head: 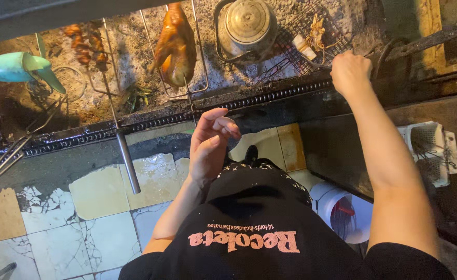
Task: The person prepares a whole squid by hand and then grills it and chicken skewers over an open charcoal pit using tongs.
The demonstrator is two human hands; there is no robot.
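My right hand (350, 73) is closed on the thin metal handle of a wire grill basket (311, 31) that lies over the ash bed at the upper right. The basket holds a pale roll and a small skewered piece. My left hand (211, 141) hovers below the grill's front edge with fingers loosely curled and holds nothing. It is nearest to the handle of a wire clamp (187, 88) that holds a browned whole bird (176, 45) over the ash.
A metal kettle (246, 23) stands on the ash beside the bird. A skewer of meat pieces (87, 44) with a long metal handle (128, 161) juts over the cracked tile floor. A teal fan (21, 67) sits at left, a white basket (429, 150) at right, a white bucket (342, 207) below.
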